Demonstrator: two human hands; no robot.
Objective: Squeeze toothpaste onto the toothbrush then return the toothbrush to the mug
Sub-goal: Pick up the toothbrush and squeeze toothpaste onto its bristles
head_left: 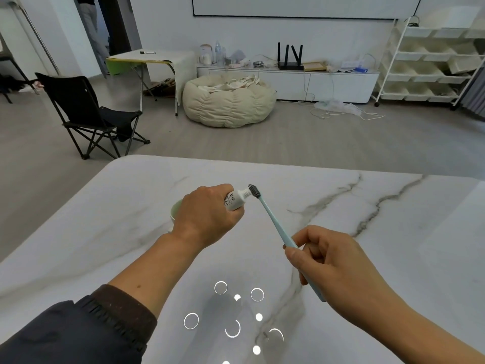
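Observation:
My left hand point(207, 214) is closed around a small white toothpaste tube point(236, 199), whose threaded nozzle points right and touches the dark bristles of the toothbrush. The light blue toothbrush point(273, 222) slants up and left, and my right hand point(330, 264) grips its handle near the lower end. The brush head sits just right of the nozzle. I cannot tell whether paste lies on the bristles. A pale green mug point(175, 209) stands on the table behind my left hand, mostly hidden by it.
The white marble table point(367, 206) has grey veins and its far edge runs across the middle of the view. Beyond it on the floor are a black folding chair point(89, 111) and a cream bean bag point(228, 101).

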